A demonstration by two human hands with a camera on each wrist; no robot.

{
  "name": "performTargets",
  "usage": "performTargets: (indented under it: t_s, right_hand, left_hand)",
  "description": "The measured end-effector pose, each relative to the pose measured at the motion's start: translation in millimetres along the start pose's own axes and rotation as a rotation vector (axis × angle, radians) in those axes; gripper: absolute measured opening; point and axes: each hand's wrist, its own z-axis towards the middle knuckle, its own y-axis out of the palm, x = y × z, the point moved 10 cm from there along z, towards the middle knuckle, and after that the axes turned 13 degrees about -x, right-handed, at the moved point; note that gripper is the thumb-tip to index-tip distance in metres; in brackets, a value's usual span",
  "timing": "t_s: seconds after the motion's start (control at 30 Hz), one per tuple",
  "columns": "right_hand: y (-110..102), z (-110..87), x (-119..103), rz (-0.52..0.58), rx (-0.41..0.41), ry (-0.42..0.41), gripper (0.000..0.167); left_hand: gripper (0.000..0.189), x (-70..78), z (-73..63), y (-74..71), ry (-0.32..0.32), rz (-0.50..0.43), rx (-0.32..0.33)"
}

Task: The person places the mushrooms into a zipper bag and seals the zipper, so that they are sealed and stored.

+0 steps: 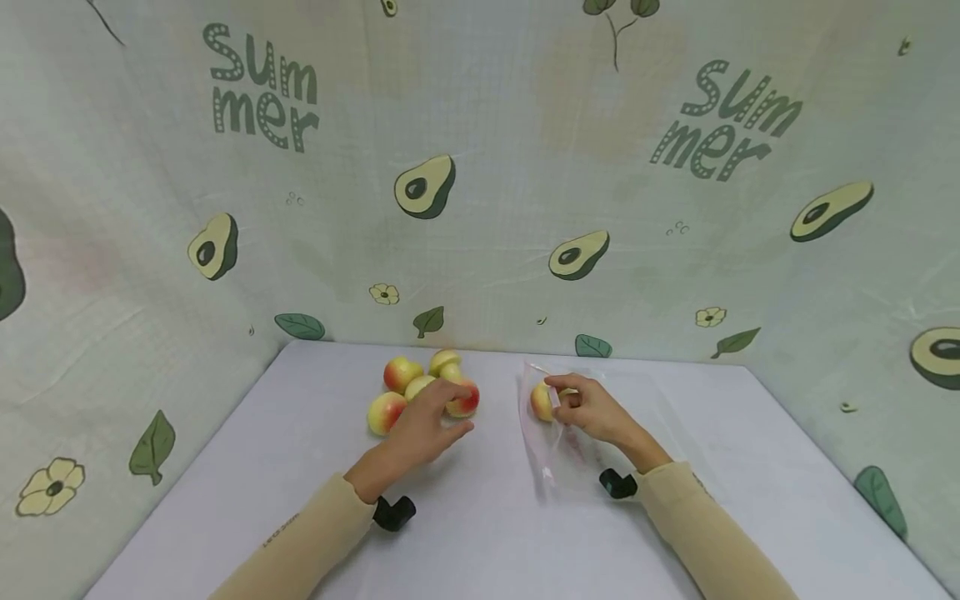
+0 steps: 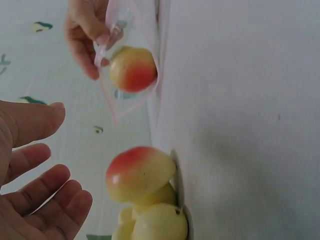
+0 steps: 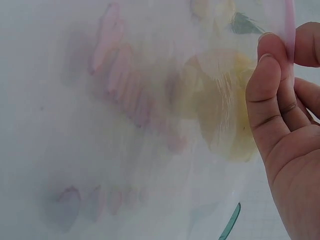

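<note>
A: ok so I'm standing right by this table (image 1: 480,542), what stage would you call this?

B: Looks like mid-bagging to me. One yellow-and-red fruit (image 1: 541,402) sits just inside the mouth of the clear bag (image 1: 551,475), and a bunch of loose fruit (image 1: 386,414) is over on the person's left. So early days, I reckon.

A: And the hands? Anybody actually holding anything?

B: Right hand (image 1: 594,408), yep. Thumb and fingers are pinched together on the bag's pink edge (image 3: 290,30). Left hand (image 1: 423,421) has nothing in it: thumb and fingers well apart, and that wrist's camera shows a clear gap between them.

A: Touching the pile though? From the head view it kinda overlaps the red-cheeked fruit (image 1: 467,399).

B: Nah, from the wrist view it's near that one but off it. The bagged fruit is well away from the left hand, beside the right.

A: So what does the next move need, you think?

B: If it's another fruit going in, the left has to close round the nearest one while the right keeps that pink edge up. My worry is the first fruit: it's so close to the mouth that a sagging rim might let it roll out. I'd want it nudged deeper first.
</note>
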Motion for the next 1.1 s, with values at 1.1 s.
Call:
performTargets:
  t_s: [1.1]
  right_hand:
    - [1,1.3,-2,-0.031,-0.002,0.005,0.05]
  left_hand:
    - [0.049,-100.9,-57.1,-44.2,-0.344,0.114,-0.071]
